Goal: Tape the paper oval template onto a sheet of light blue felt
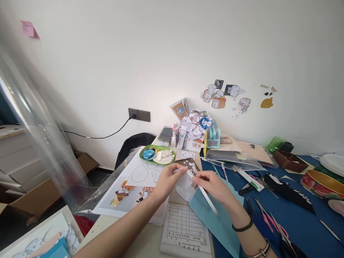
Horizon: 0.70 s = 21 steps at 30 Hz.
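Observation:
Both my hands meet over the middle of the table, one at each side of a narrow white strip [208, 202]. My left hand [168, 181] pinches a white paper piece [184, 179] near the strip's upper end. The fingers of my right hand [212, 184] are closed on the strip, and its free end hangs down to the right. Whether the strip sticks to the paper piece I cannot tell. Below lie a sheet of blue foam or felt [215, 218], a printed form pad [185, 225] and a brown dish [189, 165] with small white pieces.
A green tray [142, 157] of blue and white cut pieces stands back left, on drawing sheets [139, 175]. Scissors [285, 233] and a cutter lie at right, near a floral bowl [319, 184]. Paper cut-outs [195, 123] lean against the wall.

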Motion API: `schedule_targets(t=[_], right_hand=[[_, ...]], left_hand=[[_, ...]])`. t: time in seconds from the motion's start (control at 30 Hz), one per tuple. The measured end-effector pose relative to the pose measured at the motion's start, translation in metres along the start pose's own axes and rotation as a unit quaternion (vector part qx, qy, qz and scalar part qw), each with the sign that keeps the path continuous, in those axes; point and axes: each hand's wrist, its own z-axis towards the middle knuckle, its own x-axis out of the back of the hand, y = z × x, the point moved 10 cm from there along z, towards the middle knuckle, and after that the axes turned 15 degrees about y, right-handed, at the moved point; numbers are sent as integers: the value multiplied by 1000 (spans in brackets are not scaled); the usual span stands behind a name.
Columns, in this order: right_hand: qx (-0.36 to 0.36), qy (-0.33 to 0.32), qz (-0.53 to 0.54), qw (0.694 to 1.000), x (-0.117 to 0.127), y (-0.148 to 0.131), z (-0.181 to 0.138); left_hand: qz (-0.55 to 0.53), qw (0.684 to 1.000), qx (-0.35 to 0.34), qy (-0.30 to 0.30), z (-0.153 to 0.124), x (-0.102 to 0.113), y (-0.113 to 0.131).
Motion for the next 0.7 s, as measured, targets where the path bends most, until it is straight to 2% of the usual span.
schedule_targets(t=[0.27, 0.5, 0.53, 0.6, 0.63, 0.7], right_hand=[[-9, 11, 10, 1000, 0, 9, 5], [15, 59, -31, 998, 8, -4, 2], [43, 78, -42, 995, 11, -10, 0], [146, 135, -75, 977, 20, -31, -6], [215, 169, -95, 957, 24, -43, -12], [359, 227, -142, 894, 28, -68, -30]], left_hand=[[-5, 1000, 5, -6, -2, -1, 0], [-36, 999, 5, -21, -4, -4, 1], [-57, 998, 10, -26, -4, -5, 2], [-116, 992, 25, -35, -5, -5, 6], [-142, 988, 33, -46, -5, -6, 7], [-167, 981, 50, -81, -5, -10, 9]])
